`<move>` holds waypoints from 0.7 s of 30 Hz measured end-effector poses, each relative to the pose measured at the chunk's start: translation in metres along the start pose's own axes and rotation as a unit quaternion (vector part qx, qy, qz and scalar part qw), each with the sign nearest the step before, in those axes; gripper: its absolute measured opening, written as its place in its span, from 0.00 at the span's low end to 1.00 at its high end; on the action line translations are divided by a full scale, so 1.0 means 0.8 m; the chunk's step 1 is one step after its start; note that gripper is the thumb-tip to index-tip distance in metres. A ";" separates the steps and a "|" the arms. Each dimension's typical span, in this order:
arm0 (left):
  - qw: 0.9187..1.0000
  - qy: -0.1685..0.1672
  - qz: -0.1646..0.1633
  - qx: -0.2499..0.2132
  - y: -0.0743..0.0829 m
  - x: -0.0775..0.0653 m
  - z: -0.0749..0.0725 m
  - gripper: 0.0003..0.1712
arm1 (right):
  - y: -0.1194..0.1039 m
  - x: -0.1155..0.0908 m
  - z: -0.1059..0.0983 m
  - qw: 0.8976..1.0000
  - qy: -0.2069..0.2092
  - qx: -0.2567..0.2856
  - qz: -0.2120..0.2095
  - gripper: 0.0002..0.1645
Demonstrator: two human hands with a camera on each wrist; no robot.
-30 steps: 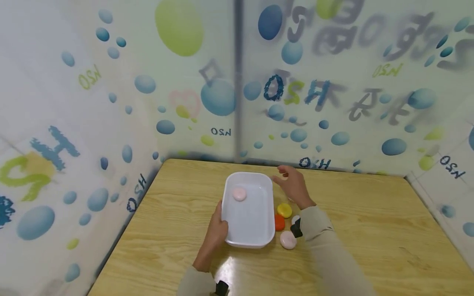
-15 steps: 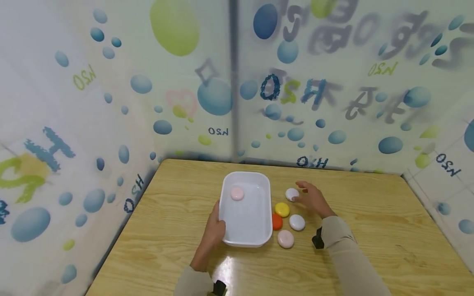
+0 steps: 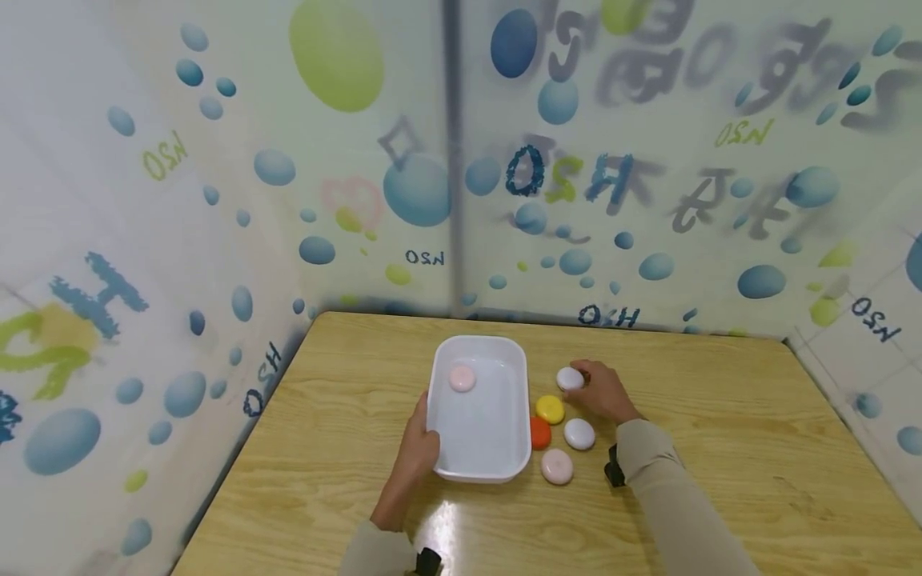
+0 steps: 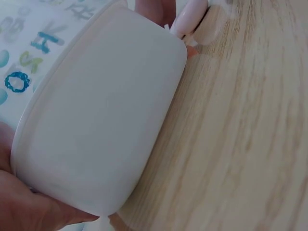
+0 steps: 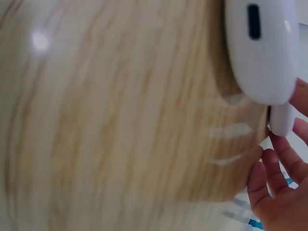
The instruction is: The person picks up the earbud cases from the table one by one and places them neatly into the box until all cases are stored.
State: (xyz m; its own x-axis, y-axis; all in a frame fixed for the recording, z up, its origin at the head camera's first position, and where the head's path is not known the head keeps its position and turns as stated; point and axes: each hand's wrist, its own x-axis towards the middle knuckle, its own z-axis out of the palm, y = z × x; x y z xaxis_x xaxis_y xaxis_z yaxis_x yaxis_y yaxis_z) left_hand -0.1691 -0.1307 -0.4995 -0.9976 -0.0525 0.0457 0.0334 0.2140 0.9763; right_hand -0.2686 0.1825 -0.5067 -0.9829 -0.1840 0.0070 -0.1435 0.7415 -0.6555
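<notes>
Two grips: left hand [image 3: 418,444], tray [image 4: 98,106] (interior [image 3: 481,428] head view only); right hand [image 3: 605,394], white disc [image 3: 567,378]

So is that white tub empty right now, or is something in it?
The white tub is not empty: in the head view, one pale pink disc lies inside, toward its far left corner; nothing else shows there.
</notes>
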 end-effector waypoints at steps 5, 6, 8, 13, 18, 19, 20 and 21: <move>1.000 -0.007 0.004 -0.014 0.015 -0.006 -0.001 0.43 | 0.000 0.000 0.003 1.000 0.017 -0.011 -0.003 0.32; 1.000 -0.009 0.005 -0.016 0.020 -0.008 -0.002 0.43 | -0.001 0.000 0.003 1.000 0.017 -0.004 0.003 0.31; 1.000 -0.012 0.005 -0.018 0.029 -0.011 -0.003 0.43 | -0.004 0.000 0.002 1.000 0.016 0.010 0.014 0.31; 1.000 -0.012 0.006 -0.011 0.042 -0.016 -0.004 0.42 | -0.024 0.005 0.000 0.997 0.012 0.062 0.041 0.31; 1.000 -0.010 0.009 -0.016 0.039 -0.015 -0.004 0.42 | -0.058 0.013 0.000 0.995 0.022 0.097 0.016 0.34; 1.000 -0.010 0.010 -0.017 0.033 -0.013 -0.004 0.42 | -0.066 0.015 0.000 0.995 0.025 0.101 0.005 0.34; 1.000 -0.010 0.008 -0.016 0.027 -0.011 -0.003 0.43 | -0.073 0.016 0.001 0.994 0.027 0.105 -0.006 0.34; 1.000 -0.010 0.007 -0.014 0.021 -0.009 -0.003 0.43 | -0.082 0.018 0.002 0.994 0.028 0.108 -0.016 0.34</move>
State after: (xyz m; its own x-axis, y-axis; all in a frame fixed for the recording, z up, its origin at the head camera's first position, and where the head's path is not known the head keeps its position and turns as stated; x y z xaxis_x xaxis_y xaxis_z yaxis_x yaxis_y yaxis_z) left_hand -0.1616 -0.1289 -0.4829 -0.9981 -0.0293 0.0550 0.0486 0.1871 0.9811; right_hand -0.2730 0.1304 -0.4649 -0.9840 -0.1648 0.0673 -0.1517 0.5791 -0.8010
